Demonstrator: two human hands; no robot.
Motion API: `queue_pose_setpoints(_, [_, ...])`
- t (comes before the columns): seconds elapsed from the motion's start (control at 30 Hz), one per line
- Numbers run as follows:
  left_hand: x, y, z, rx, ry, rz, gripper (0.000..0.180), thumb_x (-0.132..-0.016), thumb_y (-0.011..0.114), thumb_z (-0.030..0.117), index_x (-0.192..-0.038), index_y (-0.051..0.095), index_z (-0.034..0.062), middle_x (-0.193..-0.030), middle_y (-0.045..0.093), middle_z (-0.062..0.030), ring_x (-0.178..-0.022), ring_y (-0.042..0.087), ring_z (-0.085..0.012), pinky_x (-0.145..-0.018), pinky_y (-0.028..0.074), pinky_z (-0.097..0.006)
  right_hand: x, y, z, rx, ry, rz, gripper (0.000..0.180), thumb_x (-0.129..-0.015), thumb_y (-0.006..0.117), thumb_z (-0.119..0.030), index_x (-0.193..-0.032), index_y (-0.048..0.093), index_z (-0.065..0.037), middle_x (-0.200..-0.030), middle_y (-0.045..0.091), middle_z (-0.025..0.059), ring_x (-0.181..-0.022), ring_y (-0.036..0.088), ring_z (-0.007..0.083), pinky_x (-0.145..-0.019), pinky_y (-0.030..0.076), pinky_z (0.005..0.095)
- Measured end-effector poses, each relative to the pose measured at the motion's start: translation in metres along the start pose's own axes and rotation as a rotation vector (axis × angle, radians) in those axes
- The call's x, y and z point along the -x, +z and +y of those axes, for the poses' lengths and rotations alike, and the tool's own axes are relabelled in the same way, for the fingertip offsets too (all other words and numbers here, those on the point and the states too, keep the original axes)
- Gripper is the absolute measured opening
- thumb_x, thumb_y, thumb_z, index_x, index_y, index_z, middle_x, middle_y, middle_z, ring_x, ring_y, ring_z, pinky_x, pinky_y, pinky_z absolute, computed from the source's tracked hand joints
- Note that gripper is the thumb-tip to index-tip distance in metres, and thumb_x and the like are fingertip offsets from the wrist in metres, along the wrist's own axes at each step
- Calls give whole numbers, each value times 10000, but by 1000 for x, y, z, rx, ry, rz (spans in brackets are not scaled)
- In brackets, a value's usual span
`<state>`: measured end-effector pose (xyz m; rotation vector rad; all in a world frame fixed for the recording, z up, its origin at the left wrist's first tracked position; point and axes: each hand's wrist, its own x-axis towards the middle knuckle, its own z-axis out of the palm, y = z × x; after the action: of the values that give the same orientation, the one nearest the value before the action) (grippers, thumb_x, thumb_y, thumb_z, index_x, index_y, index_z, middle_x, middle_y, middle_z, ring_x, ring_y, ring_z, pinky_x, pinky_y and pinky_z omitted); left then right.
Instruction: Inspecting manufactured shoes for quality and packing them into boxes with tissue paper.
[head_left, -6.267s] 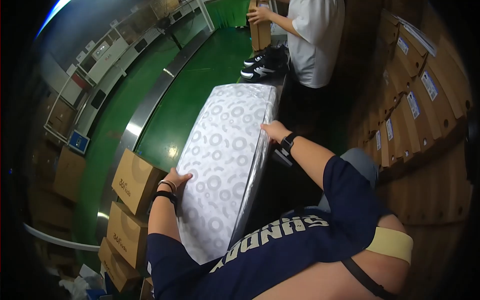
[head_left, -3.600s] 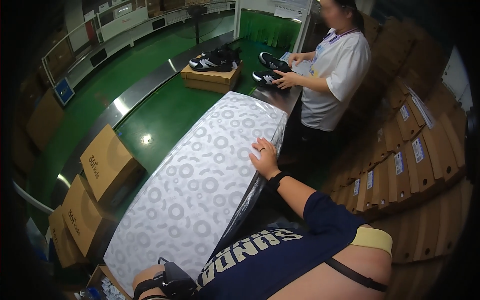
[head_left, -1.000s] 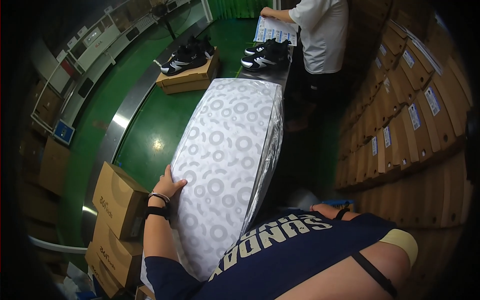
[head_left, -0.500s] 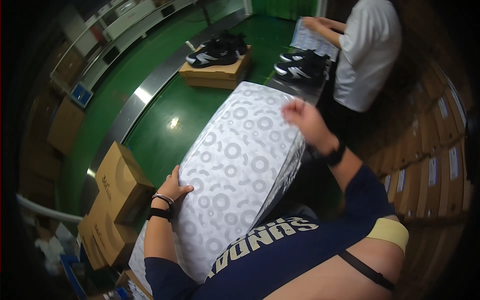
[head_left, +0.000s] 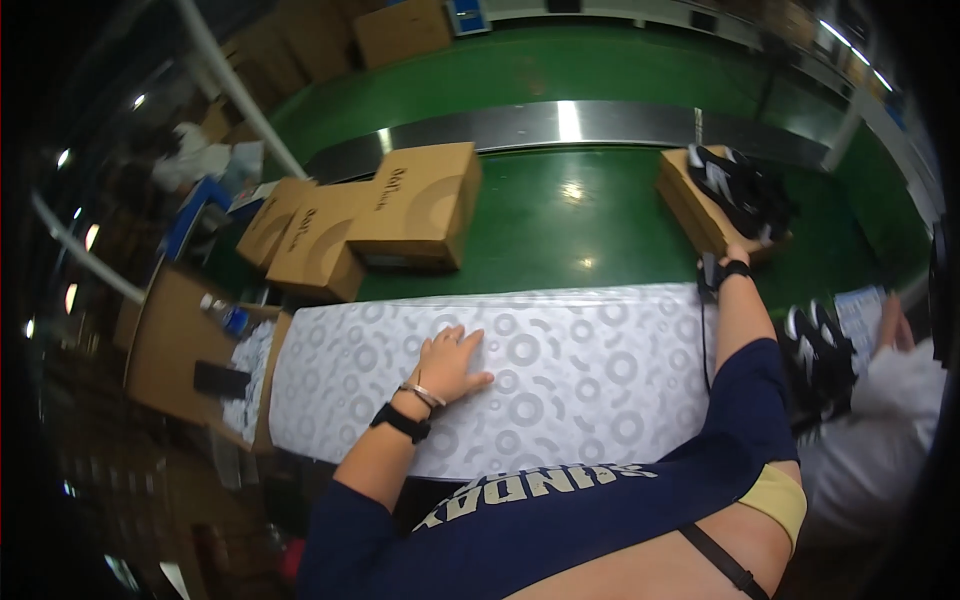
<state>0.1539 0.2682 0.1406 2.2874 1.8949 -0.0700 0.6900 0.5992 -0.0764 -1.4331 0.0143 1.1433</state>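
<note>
My left hand (head_left: 452,368) lies with its fingers spread on a long white sheet-like surface (head_left: 580,390) printed with grey rings and short arcs. Stretched out to the far right, my right hand (head_left: 738,254) is at the near end of a brown shoebox (head_left: 690,210). Its fingers are mostly hidden, so I cannot make out whether they grip the box. On top of that box rests a pair of black sneakers (head_left: 740,190) with pale side marks.
Several closed brown shoeboxes (head_left: 415,205) stand at the left on the green surface. An open carton (head_left: 180,345) with white papers and a dark phone-like object (head_left: 221,380) is at far left. More black sneakers (head_left: 820,350) lie beside a co-worker's white sleeve (head_left: 890,410) at right.
The view has swung leftward. My right hand has gone from the patterned sheet's edge to the shoebox under the sneakers. My left hand still lies on the sheet, fingers now more spread.
</note>
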Motion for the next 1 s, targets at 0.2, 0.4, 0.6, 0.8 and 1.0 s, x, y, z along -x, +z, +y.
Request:
queue_pose_setpoints(0.2, [58, -17, -18, 390, -179, 158, 625, -690, 662, 301, -1197, 440, 10, -1126, 492, -215, -1045, 468, -335, -897, 367, -357, -1, -3, -65, -12, -30, -65, 766, -671, 665, -176, -1250, 170, -92, -949, 485, 156, -654, 518, 261, -481, 438, 364])
queue_pose_setpoints(0.4, [79, -13, -30, 442, -187, 331, 571, -697, 662, 297, -1159, 475, 19, -1080, 519, -202, -996, 498, -337, -865, 395, -359, 131, 105, 33, -11, -84, 122, 876, -707, 651, -242, -1288, 1, -155, -834, 493, 117, -589, 494, 189, -476, 423, 335])
queue_pose_setpoints(0.6, [59, -54, -69, 566, -143, 394, 501, -741, 637, 219, -1173, 472, 28, -1115, 499, -164, -1017, 484, -276, -881, 378, -316, 249, 124, 85, 65, 61, -274, 329, -768, 592, -227, -1014, 421, -93, -738, 497, 73, -577, 504, 158, -426, 405, 265])
queue_pose_setpoints(0.8, [24, -68, -195, 772, -293, 499, 574, -742, 645, 275, -1175, 431, -34, -1132, 502, -212, -983, 522, -290, -829, 423, -335, 450, 116, 113, 538, -551, -920, 535, -748, 588, -131, -1236, 384, -48, -988, 504, 93, -764, 505, 146, -593, 445, 266])
queue_pose_setpoints(1.0, [-46, -79, -322, 1371, -853, 584, 482, -788, 538, 277, -1155, 433, -17, -1011, 553, -137, -851, 552, -247, -765, 424, -306, 524, 99, 133, 1651, -1218, -958, 711, -542, 771, -268, -1140, 489, -5, -1159, 461, 220, -1058, 440, 357, -913, 358, 383])
